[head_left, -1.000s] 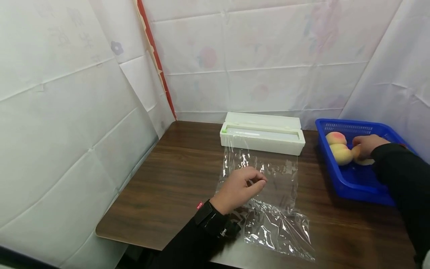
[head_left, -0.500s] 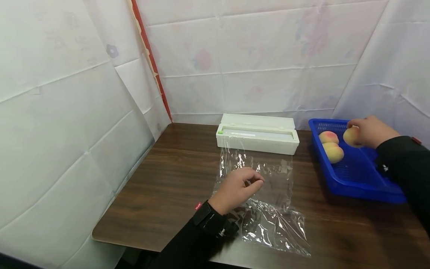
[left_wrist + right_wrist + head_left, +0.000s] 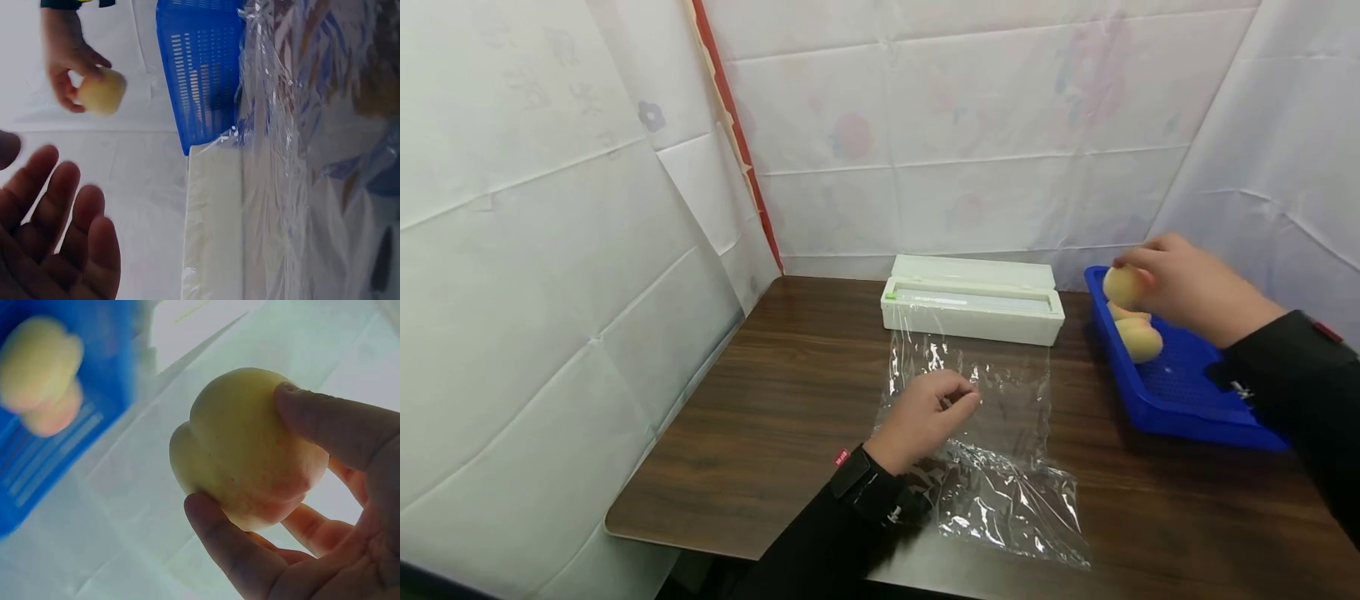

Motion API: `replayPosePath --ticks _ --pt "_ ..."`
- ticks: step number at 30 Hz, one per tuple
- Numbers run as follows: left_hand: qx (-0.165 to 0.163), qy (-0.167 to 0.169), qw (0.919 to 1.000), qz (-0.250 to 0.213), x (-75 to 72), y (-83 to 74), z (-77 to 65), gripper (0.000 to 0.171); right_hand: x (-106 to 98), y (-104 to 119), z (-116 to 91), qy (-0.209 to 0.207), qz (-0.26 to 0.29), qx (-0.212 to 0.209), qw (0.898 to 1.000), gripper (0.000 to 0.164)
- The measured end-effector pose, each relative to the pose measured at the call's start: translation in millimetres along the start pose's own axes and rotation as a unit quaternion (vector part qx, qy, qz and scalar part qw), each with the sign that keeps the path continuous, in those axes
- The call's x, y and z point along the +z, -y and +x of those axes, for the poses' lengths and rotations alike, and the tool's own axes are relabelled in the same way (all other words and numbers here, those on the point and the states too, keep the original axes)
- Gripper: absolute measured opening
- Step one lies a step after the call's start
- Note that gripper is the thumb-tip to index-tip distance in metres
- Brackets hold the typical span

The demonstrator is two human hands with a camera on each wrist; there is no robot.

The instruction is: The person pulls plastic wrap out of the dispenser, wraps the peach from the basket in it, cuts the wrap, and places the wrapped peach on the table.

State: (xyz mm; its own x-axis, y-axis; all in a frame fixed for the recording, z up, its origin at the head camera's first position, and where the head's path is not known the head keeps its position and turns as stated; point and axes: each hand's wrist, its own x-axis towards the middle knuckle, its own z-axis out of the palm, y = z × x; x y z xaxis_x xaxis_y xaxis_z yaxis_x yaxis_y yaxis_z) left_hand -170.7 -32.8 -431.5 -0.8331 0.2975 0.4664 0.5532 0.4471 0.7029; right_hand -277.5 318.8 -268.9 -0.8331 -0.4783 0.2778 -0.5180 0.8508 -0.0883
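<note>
Lying crumpled on the bench, clear plastic wrap runs back under the left hand, whose fingers are loosely curled, slightly apart. Farther right sits a blue plastic basket; its left wall stands between two peaches and the wrap. Above its far left part, the right hand pinches a third peach between thumb and fingers, partly hiding the farther one in the head view. Behind, an open white box stands before white sheeting.
</note>
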Motion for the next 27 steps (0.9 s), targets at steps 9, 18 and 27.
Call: replayPosePath --ticks 9,18,27 --pt "-0.026 -0.064 0.9973 0.026 -5.8 5.6 5.0 0.031 50 72 -14 -0.075 0.052 -0.122 0.988 0.055" --pt "-0.016 -0.066 0.9973 0.030 -5.0 7.2 7.3 0.030 108 133 -37 -0.013 0.147 -0.120 0.982 0.058" --pt "-0.022 -0.075 0.9969 0.013 -9.7 4.3 5.8 0.035 135 177 -57 -0.018 0.153 -0.118 0.981 0.062"
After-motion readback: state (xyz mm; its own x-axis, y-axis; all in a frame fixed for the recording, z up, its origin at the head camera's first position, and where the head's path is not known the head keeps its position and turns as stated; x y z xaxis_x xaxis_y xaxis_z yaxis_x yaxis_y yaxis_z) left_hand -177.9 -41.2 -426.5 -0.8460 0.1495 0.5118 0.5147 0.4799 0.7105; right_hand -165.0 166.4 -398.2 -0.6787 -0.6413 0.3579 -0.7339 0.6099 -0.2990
